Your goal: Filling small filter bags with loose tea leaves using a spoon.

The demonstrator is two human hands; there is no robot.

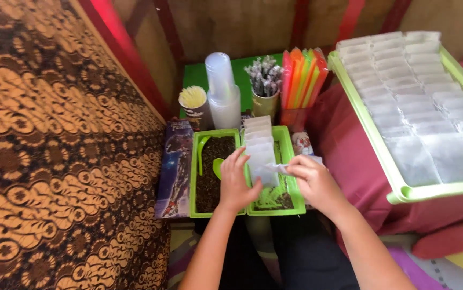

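Small sachet (268,173): a thin, pale, translucent paper pouch, soft and slightly crumpled, held between the two hands just above the right-hand green tray (293,185). It lies roughly level, its long axis running left to right from one hand to the other.
Right hand (313,180): thumb and fingers pressed together on the sachet's right end — a pinch at its upper edge, the rest of the hand curled.
Left hand (237,182): fingers bent and loosely together, tips at the sachet's left end; whether they grip it or only steady it I cannot tell. It sits over the divide between the two trays.
Which hand is nearer: both meet the sachet, the right holding it more plainly; the sachet lies to the right of the left hand and to the left of the right.
Stack of empty sachets (258,137): flat white pouches standing overlapped in a row at the far end of the right-hand tray, just beyond the hands.
Left-hand green tray (195,177): rigid glossy plastic, filled with dark, crumbly loose matter like dried leaf.
Green scoop (218,167): smooth plastic spoon lying in that dark fill, just beside the left hand.
Large tray of filled sachets (371,129): pale green rim, well to the right — rows of flat filled pouches.
Behind: stacked clear plastic cups (221,88) and bright straws (302,75), upright.
Patterned cloth (54,150): brown and gold, on the left.
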